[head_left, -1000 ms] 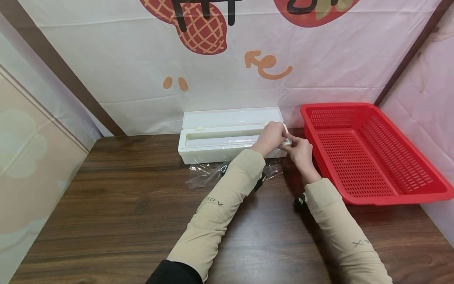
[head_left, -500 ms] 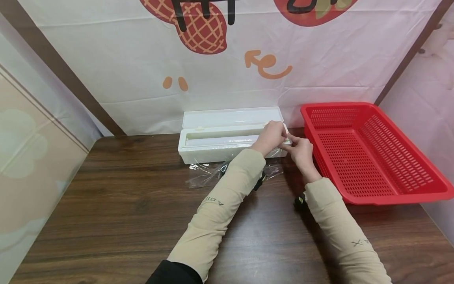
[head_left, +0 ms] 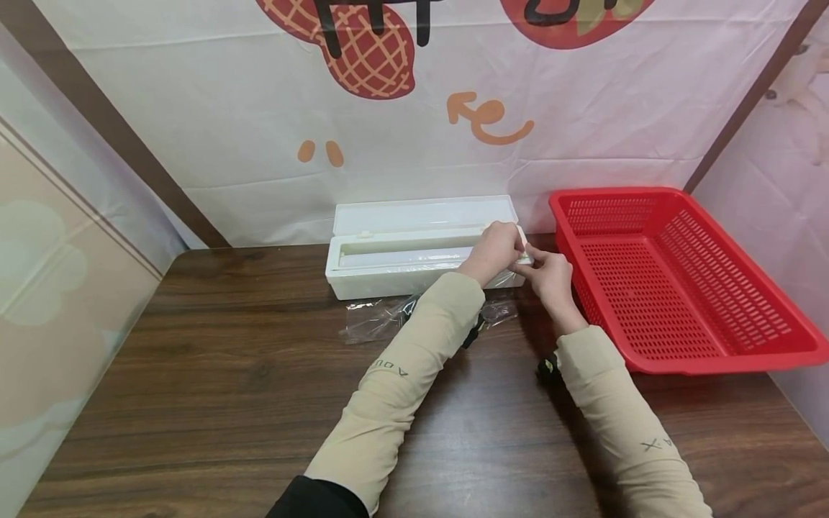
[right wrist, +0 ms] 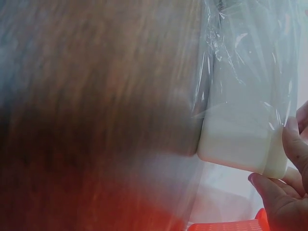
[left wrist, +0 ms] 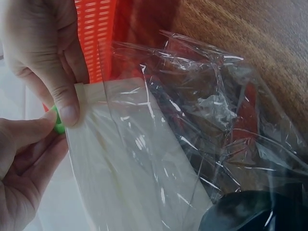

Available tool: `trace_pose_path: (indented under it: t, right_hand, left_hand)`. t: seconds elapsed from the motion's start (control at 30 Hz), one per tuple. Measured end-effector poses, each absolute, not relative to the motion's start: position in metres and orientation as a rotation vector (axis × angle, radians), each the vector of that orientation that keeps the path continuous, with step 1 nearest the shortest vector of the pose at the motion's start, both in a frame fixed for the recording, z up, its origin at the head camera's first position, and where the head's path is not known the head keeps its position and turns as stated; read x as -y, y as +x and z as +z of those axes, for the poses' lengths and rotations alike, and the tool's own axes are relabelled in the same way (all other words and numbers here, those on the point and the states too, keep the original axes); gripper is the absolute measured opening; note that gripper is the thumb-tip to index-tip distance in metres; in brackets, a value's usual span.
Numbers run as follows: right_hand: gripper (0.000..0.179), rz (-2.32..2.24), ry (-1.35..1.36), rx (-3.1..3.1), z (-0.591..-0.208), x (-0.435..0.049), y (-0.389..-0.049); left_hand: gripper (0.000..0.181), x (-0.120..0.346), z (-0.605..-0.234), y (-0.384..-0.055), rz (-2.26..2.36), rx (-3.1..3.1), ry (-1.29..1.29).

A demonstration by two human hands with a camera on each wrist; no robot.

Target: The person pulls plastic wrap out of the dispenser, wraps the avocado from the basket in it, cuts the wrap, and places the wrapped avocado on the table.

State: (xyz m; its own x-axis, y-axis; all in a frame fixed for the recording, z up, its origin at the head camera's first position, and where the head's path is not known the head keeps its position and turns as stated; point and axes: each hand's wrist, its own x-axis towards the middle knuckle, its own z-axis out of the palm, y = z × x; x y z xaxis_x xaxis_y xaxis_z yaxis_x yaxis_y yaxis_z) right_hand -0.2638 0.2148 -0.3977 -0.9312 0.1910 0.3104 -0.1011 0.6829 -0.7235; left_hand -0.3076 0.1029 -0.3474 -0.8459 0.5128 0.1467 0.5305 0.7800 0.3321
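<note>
one long white film dispenser box (head_left: 372, 283) sits toward the back of the wooden bench (head_left: 214, 374), its lid (head_left: 424, 211) raised behind and a white roll (head_left: 408, 257) lying inside; clear film (head_left: 369, 321) drapes over its front and spreads crinkled on the wood. next along, the left hand (head_left: 495, 247) reaches over to the box's right end, its fingers drawn nearly together and seemingly pinching a small green piece (left wrist: 59, 126), perhaps a cutter's slider, at the corner. just beside it, the right hand (head_left: 550, 279) comes in from the right, thumb and fingers closed about that same end of the box; whether it also grips the green piece, i cannot tell. farthest right stands a red plastic basket (head_left: 725, 365), near the right hand. hardly anything has just changed, so the work seems held at this one corner, a matter of fine fingerwork. against the frame from a second ago, both hands, the box and the film look to be in the same places; only the pattern on the far-right curtain (head_left: 793, 101) looks slightly different.
</note>
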Motion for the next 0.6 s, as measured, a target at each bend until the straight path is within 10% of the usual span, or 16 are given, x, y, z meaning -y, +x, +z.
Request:
trace_pose_path:
  t: [0.6]
  right_hand:
    - [0.051, 1.139, -0.059, 2.519, -0.3966, -0.2148, -0.2620]
  left_hand:
    - [0.013, -0.1006, -0.3443, -0.3069, -0.491, 2.931, -0.883]
